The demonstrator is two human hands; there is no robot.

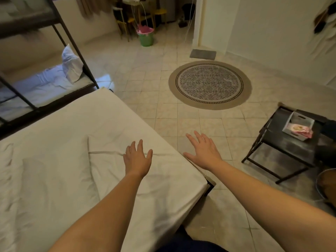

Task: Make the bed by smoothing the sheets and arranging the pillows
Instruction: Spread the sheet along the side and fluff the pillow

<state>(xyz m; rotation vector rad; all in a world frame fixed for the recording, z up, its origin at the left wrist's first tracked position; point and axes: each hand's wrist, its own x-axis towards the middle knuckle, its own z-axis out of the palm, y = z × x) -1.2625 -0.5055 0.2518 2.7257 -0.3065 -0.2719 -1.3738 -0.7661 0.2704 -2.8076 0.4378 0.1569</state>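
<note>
Left grip (137, 159): fingers spreading wide, holding nothing; palm facing down over the sheet (54, 179) nr the bed's right edge. Can't tell if it's touching the cloth or hovering.
Right grip (201, 151): also lying open, fingers fanning apart, holding nothing. It's hanging over the floor (145, 79) just beyond the bed's right edge, thumb nr that edge.
Sheet: cream-white, covering the mattress out to the right edge & near corner. It's showing creases, w/ one long crease running across at the left grip's fingertips and a straight ridge running from it toward the near edge. It's rumpling more toward the left edge.
Bed (211, 184): dark frame poking out at the near right corner.
Pillow (71, 64): white, leaning upright at the end of the lower bunk of the bunk bed (80, 51), well apart from both grips.
Floor: round rug (210, 84) lying mid-room; green bucket (145, 38) standing at the far side; black surface (283, 140) on the right carrying a white box (298, 128).
</note>
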